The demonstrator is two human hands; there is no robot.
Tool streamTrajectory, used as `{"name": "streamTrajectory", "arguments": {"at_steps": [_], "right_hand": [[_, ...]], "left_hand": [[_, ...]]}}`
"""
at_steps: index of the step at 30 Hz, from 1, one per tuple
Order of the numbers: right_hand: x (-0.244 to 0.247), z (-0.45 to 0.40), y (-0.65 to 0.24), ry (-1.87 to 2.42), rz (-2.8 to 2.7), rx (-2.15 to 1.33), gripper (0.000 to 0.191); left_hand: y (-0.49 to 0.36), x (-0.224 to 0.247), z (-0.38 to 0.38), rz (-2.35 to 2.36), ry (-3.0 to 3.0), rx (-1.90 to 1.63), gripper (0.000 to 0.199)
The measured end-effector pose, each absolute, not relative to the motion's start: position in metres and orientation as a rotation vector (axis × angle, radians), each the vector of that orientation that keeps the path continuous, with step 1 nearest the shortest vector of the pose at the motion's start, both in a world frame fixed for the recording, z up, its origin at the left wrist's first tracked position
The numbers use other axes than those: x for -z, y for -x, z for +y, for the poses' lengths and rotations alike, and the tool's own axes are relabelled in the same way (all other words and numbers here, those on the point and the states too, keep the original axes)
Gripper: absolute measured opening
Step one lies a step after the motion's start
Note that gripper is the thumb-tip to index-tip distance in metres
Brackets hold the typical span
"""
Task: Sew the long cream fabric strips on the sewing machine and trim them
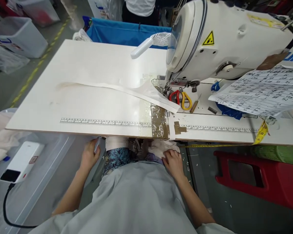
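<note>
My left hand (90,154) is below the table's front edge, left of my lap. Its fingers curl around a pale, bluish, see-through edge that I cannot identify. My right hand (173,162) lies at my right thigh, its bent fingers on bunched pale cloth (158,148) in my lap. On the tabletop above, a long narrow strip of white fabric (127,90) stretches from the left toward the needle area of the sewing machine (210,42). Neither hand touches that strip.
Red-and-yellow-handled scissors (186,100) and a small wooden-handled tool (194,105) lie by the needle. A printed sheet (261,91) rests at right. A tape measure (260,132) hangs over the table edge. A red stool (266,182) stands right; a white device (23,161) lies left.
</note>
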State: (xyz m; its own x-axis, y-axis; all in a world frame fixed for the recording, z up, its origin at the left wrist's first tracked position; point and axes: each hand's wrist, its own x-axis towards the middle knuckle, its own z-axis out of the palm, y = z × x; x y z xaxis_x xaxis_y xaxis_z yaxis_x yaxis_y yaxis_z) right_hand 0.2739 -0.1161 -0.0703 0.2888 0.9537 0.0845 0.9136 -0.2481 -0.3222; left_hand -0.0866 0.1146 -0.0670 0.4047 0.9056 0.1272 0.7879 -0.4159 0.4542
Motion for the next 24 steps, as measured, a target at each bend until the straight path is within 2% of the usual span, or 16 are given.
{"name": "streamTrajectory", "arguments": {"at_steps": [3,10,14,17,19,21,24], "right_hand": [[0.073,-0.116,-0.277,2.231,-1.636,-0.268,0.024],[0.053,-0.116,-0.266,2.075,-1.378,-0.526,0.047],[0.011,-0.117,-0.249,1.935,-1.303,-0.619,0.038],[-0.017,-0.116,-0.248,1.891,-1.329,-0.360,0.027],[-0.025,-0.112,-0.253,1.850,-1.372,-0.237,0.021],[-0.027,-0.105,-0.262,1.754,-1.442,-0.417,0.025],[-0.030,-0.092,-0.274,1.528,-1.578,-0.967,0.037]], "left_hand": [[0.050,0.042,0.085,1.341,-2.138,-0.552,0.038],[-0.058,0.020,0.026,0.710,-1.357,0.003,0.042],[-0.106,0.021,0.002,0.643,-1.122,0.018,0.063],[-0.123,0.016,-0.005,0.660,-1.036,-0.059,0.072],[-0.124,0.008,-0.003,0.589,-1.033,0.003,0.071],[-0.119,-0.004,0.004,0.424,-1.143,0.170,0.062],[-0.105,-0.032,0.020,0.223,-1.501,0.264,0.044]]}}
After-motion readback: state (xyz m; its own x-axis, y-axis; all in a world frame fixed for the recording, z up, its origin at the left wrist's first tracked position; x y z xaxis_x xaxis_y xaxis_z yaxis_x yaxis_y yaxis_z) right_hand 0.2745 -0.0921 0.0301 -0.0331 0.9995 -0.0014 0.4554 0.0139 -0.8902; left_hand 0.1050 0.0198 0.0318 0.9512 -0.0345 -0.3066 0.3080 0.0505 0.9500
